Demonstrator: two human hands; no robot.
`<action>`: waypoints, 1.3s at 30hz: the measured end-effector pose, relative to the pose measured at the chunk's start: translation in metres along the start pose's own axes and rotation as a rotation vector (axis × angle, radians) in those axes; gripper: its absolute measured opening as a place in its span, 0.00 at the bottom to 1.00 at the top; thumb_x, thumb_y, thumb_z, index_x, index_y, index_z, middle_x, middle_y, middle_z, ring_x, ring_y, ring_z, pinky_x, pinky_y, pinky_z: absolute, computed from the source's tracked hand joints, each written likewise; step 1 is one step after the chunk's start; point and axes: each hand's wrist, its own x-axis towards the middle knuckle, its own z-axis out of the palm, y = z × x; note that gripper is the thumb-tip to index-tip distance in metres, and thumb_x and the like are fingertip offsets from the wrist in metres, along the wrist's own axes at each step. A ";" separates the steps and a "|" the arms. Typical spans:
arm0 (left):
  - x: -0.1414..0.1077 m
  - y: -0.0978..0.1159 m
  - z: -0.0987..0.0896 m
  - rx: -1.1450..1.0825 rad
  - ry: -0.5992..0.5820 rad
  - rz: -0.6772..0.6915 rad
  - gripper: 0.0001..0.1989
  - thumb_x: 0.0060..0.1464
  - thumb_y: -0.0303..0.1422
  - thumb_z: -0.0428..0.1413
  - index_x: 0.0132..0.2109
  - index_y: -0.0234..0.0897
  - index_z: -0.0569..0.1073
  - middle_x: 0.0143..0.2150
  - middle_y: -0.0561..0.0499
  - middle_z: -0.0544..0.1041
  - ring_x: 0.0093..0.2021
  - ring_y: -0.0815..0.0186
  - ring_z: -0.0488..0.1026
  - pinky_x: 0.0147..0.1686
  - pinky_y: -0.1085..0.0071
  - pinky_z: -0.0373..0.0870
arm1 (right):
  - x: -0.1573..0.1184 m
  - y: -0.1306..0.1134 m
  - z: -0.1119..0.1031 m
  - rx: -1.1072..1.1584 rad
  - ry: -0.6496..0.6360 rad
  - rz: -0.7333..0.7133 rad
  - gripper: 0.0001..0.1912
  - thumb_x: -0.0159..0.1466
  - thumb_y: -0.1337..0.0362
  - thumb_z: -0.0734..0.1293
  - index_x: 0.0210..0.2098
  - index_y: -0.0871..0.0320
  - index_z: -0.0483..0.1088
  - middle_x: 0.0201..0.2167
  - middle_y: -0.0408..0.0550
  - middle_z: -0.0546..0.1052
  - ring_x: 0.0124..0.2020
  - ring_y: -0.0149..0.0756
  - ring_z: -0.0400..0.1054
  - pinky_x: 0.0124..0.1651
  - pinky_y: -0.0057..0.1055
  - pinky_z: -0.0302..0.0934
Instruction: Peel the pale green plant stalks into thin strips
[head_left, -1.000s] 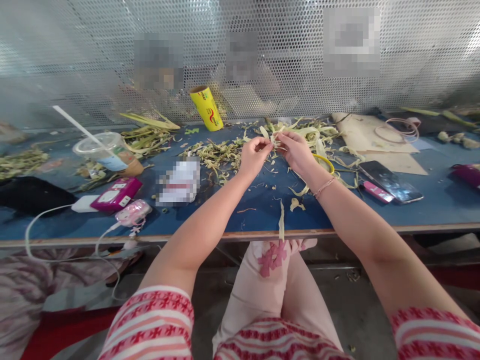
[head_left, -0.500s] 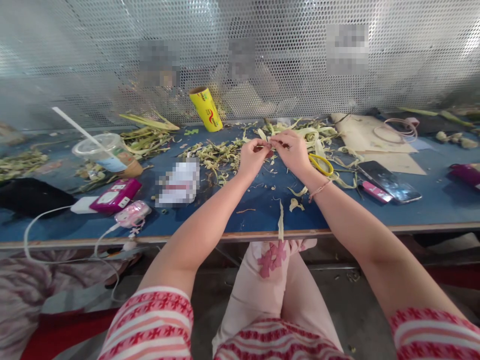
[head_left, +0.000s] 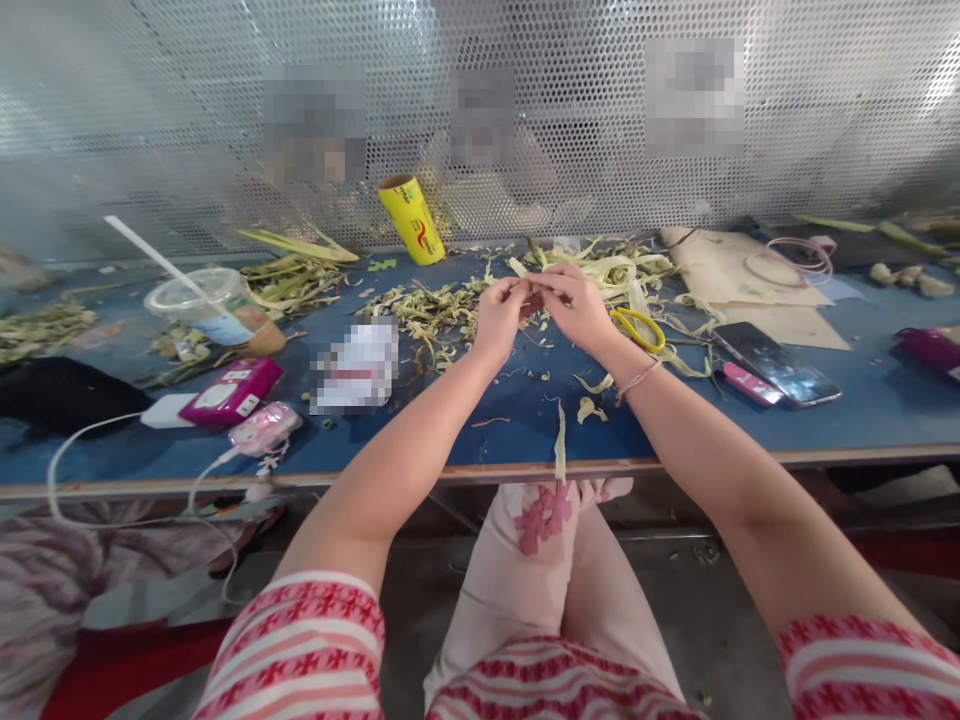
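My left hand and my right hand meet above the blue table, their fingertips pinched together. Something small and brownish shows between them, too small to make out. A heap of pale green plant scraps lies to the left of my left hand. Long pale leaf strips are piled behind and to the right of my right hand. Yellow-handled scissors or a yellow loop rests beside my right wrist. One pale strip hangs over the table's front edge.
At the left are a plastic cup with a straw, a magenta power bank, a pink case and cables. A yellow tube stands behind. Phone, pink item and brown paper lie right. A perforated metal panel rises behind.
My fingers have drawn closer together, with my left hand turned slightly inward and my right fingers more bent. The things on the table have stayed in place.
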 end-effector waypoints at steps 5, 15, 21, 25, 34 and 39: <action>-0.001 0.002 0.002 0.036 0.021 0.001 0.05 0.52 0.29 0.55 0.29 0.36 0.70 0.26 0.53 0.74 0.35 0.67 0.77 0.45 0.65 0.75 | 0.004 0.001 0.003 0.245 0.066 0.196 0.14 0.62 0.64 0.63 0.45 0.57 0.75 0.40 0.49 0.76 0.40 0.37 0.70 0.45 0.38 0.67; -0.006 0.008 0.006 0.106 -0.043 -0.005 0.05 0.49 0.25 0.55 0.27 0.36 0.72 0.24 0.56 0.73 0.27 0.71 0.73 0.40 0.67 0.76 | 0.007 -0.006 -0.001 0.447 0.089 0.441 0.06 0.56 0.62 0.69 0.26 0.58 0.69 0.22 0.41 0.71 0.24 0.27 0.63 0.28 0.27 0.58; -0.007 0.010 0.008 0.064 -0.043 -0.064 0.05 0.50 0.24 0.54 0.28 0.37 0.69 0.23 0.57 0.73 0.28 0.71 0.75 0.42 0.66 0.76 | 0.008 -0.005 0.000 0.470 0.098 0.476 0.08 0.57 0.62 0.69 0.25 0.57 0.66 0.21 0.40 0.68 0.24 0.27 0.61 0.27 0.27 0.56; -0.007 0.011 0.008 0.040 -0.033 -0.085 0.06 0.51 0.24 0.54 0.28 0.37 0.68 0.23 0.57 0.73 0.30 0.70 0.77 0.43 0.65 0.76 | 0.008 -0.003 0.003 0.469 0.128 0.487 0.09 0.58 0.61 0.68 0.26 0.56 0.64 0.21 0.39 0.66 0.23 0.26 0.60 0.26 0.26 0.56; -0.006 0.010 0.008 0.057 -0.003 -0.081 0.04 0.51 0.26 0.56 0.29 0.36 0.71 0.24 0.55 0.73 0.34 0.67 0.78 0.45 0.64 0.76 | 0.009 -0.004 0.003 0.476 0.101 0.528 0.10 0.59 0.61 0.68 0.26 0.56 0.63 0.22 0.39 0.65 0.24 0.26 0.60 0.27 0.25 0.59; -0.006 0.009 0.008 0.076 -0.001 -0.061 0.03 0.49 0.25 0.57 0.28 0.35 0.72 0.24 0.55 0.73 0.33 0.67 0.78 0.44 0.64 0.76 | 0.010 0.004 0.006 0.522 0.177 0.577 0.08 0.59 0.58 0.67 0.31 0.56 0.66 0.27 0.40 0.67 0.30 0.28 0.64 0.31 0.26 0.62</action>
